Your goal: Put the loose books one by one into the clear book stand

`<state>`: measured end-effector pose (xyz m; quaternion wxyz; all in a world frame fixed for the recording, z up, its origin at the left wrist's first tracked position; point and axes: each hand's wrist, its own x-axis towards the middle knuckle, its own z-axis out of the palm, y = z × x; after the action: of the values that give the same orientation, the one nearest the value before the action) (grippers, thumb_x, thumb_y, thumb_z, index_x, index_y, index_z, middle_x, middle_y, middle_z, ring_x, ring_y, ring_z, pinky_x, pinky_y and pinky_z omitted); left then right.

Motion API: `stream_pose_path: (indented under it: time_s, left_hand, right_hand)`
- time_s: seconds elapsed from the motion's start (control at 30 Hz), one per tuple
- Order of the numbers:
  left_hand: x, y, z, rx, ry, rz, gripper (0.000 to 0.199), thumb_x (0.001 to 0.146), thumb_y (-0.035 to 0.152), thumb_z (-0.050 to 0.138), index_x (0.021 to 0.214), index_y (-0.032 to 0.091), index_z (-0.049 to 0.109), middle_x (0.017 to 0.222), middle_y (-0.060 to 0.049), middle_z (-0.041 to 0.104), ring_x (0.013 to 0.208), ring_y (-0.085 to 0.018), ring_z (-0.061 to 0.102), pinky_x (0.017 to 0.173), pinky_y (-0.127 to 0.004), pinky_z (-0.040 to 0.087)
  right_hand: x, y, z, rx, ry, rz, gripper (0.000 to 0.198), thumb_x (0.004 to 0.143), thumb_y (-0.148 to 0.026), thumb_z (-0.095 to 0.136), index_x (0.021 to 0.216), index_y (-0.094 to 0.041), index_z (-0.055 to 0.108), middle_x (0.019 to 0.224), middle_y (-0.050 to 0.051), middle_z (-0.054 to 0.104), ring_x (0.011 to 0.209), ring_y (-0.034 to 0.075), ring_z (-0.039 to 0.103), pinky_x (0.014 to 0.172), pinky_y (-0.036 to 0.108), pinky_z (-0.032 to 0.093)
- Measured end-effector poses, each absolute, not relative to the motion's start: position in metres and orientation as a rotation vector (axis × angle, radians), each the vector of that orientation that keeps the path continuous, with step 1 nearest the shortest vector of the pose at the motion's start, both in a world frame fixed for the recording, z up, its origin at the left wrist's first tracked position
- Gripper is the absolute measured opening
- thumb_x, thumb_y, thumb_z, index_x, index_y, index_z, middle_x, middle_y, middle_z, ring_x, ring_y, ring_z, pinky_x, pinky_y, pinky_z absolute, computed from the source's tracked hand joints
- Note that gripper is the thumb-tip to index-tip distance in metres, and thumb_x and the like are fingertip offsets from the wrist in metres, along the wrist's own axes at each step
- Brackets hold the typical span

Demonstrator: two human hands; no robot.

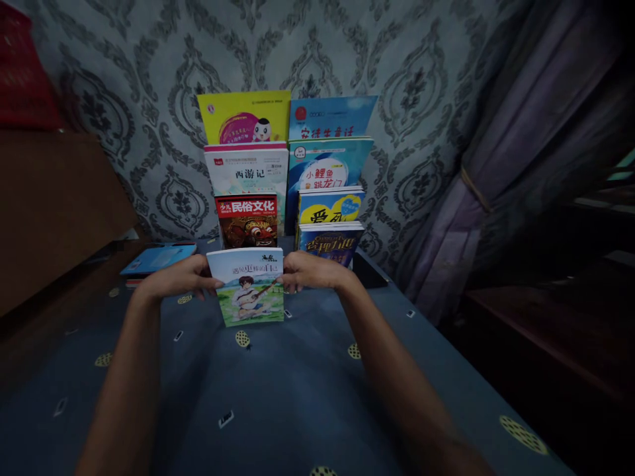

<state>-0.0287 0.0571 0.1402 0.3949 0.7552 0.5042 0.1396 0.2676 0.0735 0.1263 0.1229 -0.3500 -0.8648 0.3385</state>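
Note:
A thin book (251,297) with a guitar player on its pale cover stands nearly upright above the blue cloth. My left hand (191,274) grips its left edge, thumb on the cover. From the other side my right hand (305,270) holds its right edge. Just behind it is a red-and-dark book (248,221), in front of a white book (248,172) and a yellow book (243,119). To the right, a dark blue book (330,241) fronts a blue-and-yellow book (330,208), a teal book (330,165) and a tall blue book (332,118).
Several flat books (159,258) lie at the left beside a brown cardboard-like box (54,211). A dark flat object (370,271) rests behind my right hand. Patterned wallpaper (417,99) rises behind, with a tied purple curtain (461,225) at the right of the cloth-covered surface (278,396).

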Motion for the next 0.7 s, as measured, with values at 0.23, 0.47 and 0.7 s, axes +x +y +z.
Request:
stream_pose_path:
  time_s: [0.23,0.47,0.7]
  left_hand:
    - [-0.027,0.055,0.145,2.006,1.345,0.564,0.036,0.068,0.05,0.074,0.084,0.017,0.069,0.076,-0.004,0.072,0.067,-0.02,0.069,0.056,-0.028,0.058]
    - [-0.022,0.052,0.146,2.069,1.335,0.928,0.048,0.072,0.052,0.07,0.102,0.015,0.066,0.093,-0.007,0.074,0.071,-0.021,0.07,0.058,-0.03,0.059]
    - [-0.017,0.051,0.149,2.147,1.406,1.06,0.045,0.077,0.053,0.065,0.103,0.016,0.066,0.083,-0.006,0.071,0.072,-0.022,0.069,0.062,-0.033,0.058]
  right_hand:
    - [0.268,0.073,0.128,-0.966,-2.481,0.874,0.016,0.092,-0.018,0.054,0.087,-0.015,0.068,0.066,0.001,0.068,0.061,0.016,0.068,0.055,0.024,0.053]
    - [0.267,0.069,0.135,-0.984,-2.374,0.642,0.013,0.094,-0.02,0.055,0.089,-0.017,0.067,0.073,0.002,0.068,0.064,0.015,0.066,0.06,0.027,0.049]
    - [0.265,0.065,0.14,-1.015,-2.292,0.415,0.011,0.096,-0.021,0.052,0.094,-0.018,0.062,0.074,0.0,0.066,0.067,0.016,0.065,0.067,0.028,0.043]
